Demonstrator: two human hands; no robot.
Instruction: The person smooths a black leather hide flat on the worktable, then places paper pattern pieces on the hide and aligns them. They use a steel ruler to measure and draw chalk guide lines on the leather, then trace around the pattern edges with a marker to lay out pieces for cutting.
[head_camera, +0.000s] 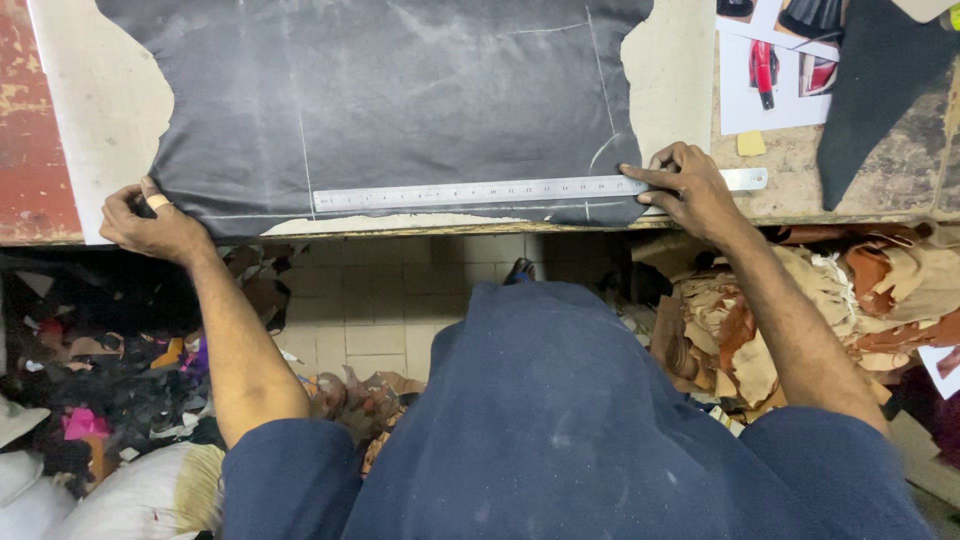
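Both hands pressed flat, nothing clamped: right hand (688, 188) had its fingers spread on the right end of the steel ruler (540, 190), left hand (152, 222) pinned the near-left corner of the black leather hide (390, 100), fingers curled over its edge, a pale strip of tape on one finger. Hide lay spread over a pale board on the workbench (780, 170), faint chalk lines across it; ruler ran left-right along the hide's near edge, its tip poking past the right side. Right of the hide: printed sheets (775, 75) with shoe pictures, a dark leather offcut (880, 90), a small yellow scrap (751, 143). Below the bench, scrap piles, tan on the right (800, 310) and dark mixed on the left (110, 360). Risk, as judged: only one end of the ruler was held, so it could pivot and skew off the chalk line; hide could creep if the left hand eased. Far edge of the hide was cut off by frame, chalk marks hard to read, right palm hid the ruler beneath it.
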